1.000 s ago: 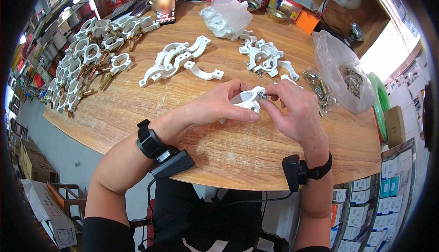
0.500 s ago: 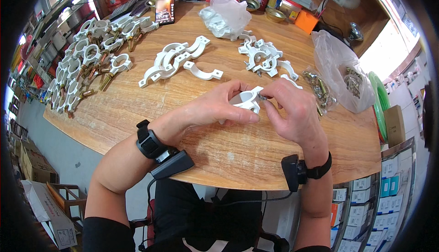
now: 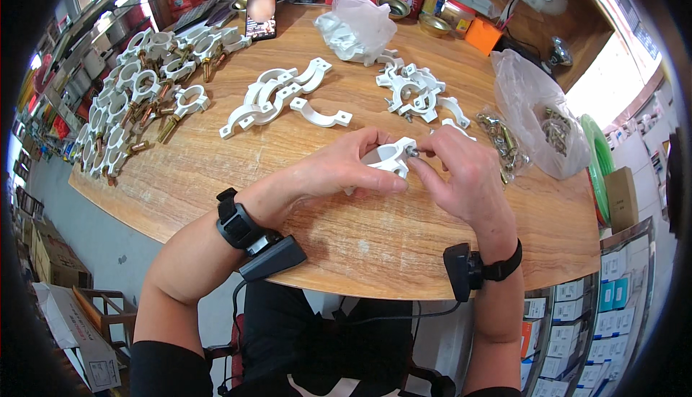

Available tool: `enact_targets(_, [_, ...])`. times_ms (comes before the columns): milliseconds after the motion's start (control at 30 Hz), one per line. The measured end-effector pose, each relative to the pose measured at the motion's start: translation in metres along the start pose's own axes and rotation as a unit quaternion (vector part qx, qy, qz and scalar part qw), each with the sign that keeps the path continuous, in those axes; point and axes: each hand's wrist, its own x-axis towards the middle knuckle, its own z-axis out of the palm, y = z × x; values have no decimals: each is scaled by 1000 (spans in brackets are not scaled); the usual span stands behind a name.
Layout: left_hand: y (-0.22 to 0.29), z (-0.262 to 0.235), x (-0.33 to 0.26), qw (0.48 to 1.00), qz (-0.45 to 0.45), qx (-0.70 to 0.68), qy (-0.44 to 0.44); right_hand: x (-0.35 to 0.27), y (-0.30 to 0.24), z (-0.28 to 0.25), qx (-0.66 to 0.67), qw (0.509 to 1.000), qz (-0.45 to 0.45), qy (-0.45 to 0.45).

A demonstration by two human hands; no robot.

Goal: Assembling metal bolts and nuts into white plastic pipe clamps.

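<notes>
My left hand (image 3: 349, 163) is closed round a white plastic pipe clamp (image 3: 393, 158) just above the table's middle. Its thumb lies along the near side, and part of the ring is hidden by the fingers. At the clamp's right end sits a small metal screw (image 3: 412, 151). My right hand (image 3: 461, 170) pinches at this screw with thumb and forefinger; the tips partly cover it. Loose white clamp halves (image 3: 270, 98) lie beyond my left hand. Farther right is a pile of white clamps (image 3: 412, 91) with small screws in them.
Many white clamps with brass-coloured bolts (image 3: 144, 83) are heaped at the left. To the right lie a bag of bolts (image 3: 502, 141) and a larger clear bag of hardware (image 3: 555, 127). A phone (image 3: 261, 15) and a plastic bag (image 3: 357, 26) stand at the back.
My right fingertips have shifted slightly off the clamp's end, so more of the screw shows. The left hand holds the clamp almost unmoved. The phone's screen shows a different picture.
</notes>
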Motion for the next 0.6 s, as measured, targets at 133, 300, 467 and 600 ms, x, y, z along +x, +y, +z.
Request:
enact_targets(133, [0,0,0,1000,6,4,-6,1,0,1,15,1000,-16,18])
enact_targets(300, [0,0,1,1000,-3,23,-5,0,-1,0,-5,1000,-9,2])
enact_targets(467, [0,1,-1,1000,4,1,-5,1,-1,0,3,999,-31,12])
enact_targets(600, [-2,-1,1,1000,-6,19,-5,1,-1,0,1,1000,-20,3])
